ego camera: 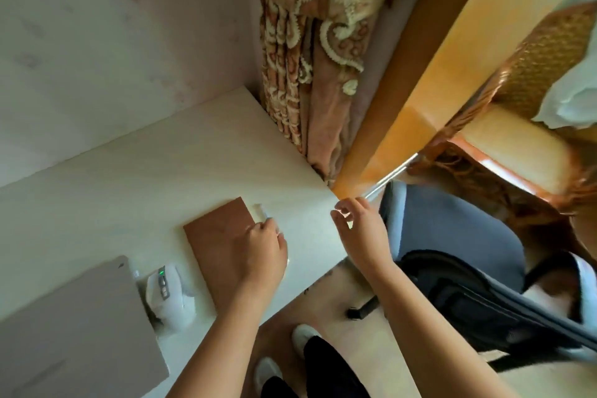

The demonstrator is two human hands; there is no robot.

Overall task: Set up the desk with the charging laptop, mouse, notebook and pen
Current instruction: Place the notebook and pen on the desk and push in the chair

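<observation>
A closed grey laptop (pixel 74 329) lies at the desk's near left. Beside it rests a white mouse (pixel 169 296) with a green light. To the right of the mouse a brown notebook (pixel 223 236) lies flat on the pale desk (pixel 129 168). My left hand (pixel 263 250) rests on the notebook's right edge, fingers curled around a pale, blurred pen (pixel 259 212) that sticks out just past the notebook. My right hand (pixel 360 226) hovers at the desk's right corner, fingers loosely apart, holding nothing. No charging cable is visible.
A blue-grey office chair (pixel 452 236) stands close to the desk's right edge. A patterned curtain (pixel 307 58) hangs behind the desk corner, next to an orange wooden panel (pixel 429 74). My white shoes (pixel 303 336) are on the floor below.
</observation>
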